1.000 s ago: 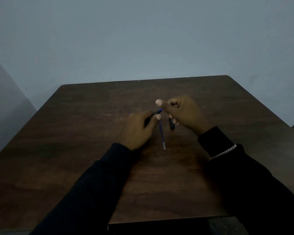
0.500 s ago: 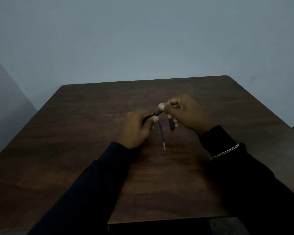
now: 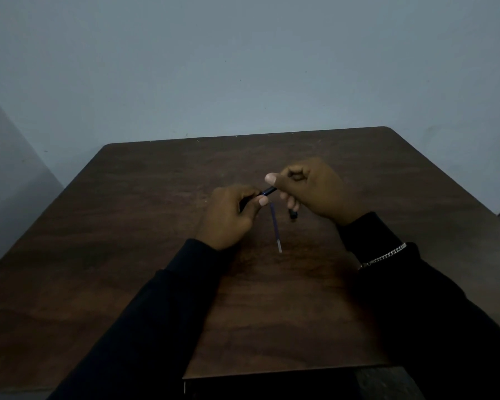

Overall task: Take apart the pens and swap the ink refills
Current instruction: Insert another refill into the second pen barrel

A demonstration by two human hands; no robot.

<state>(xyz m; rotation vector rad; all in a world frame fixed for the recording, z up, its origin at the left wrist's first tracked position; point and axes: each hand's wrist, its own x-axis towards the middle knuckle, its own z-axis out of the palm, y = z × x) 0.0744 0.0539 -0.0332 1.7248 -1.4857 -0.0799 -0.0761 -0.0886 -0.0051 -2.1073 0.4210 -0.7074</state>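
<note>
Mid-surface (image 3: 113, 226), a little toward the far edge: dark pen barrel (image 3: 267, 192) bridged between both hands, apparently just above the wood. Rear of it enclosed by the left hand (image 3: 228, 215), grip closed round it with the thumb laid alongside, presumably to stop it turning. Exposed front end pinched by the right hand (image 3: 312, 189), grip narrow, thumb against forefinger; judged a twisting or pulling hold, for unscrewing or seating the front section. Tucked under the lower fingers of the same hand, a short dark piece (image 3: 293, 215), its end poking out toward the near edge; probably kept there so as not to roll away. Cannot tell which pen part. Thin blue refill (image 3: 274, 226) apparently lying loose on the surface between the hands, top end just beside the left thumb, pale end toward the near edge; within easy reach for the swap. Chain bracelet (image 3: 384, 256) at the right cuff. Second pen not made out in the dim light.
</note>
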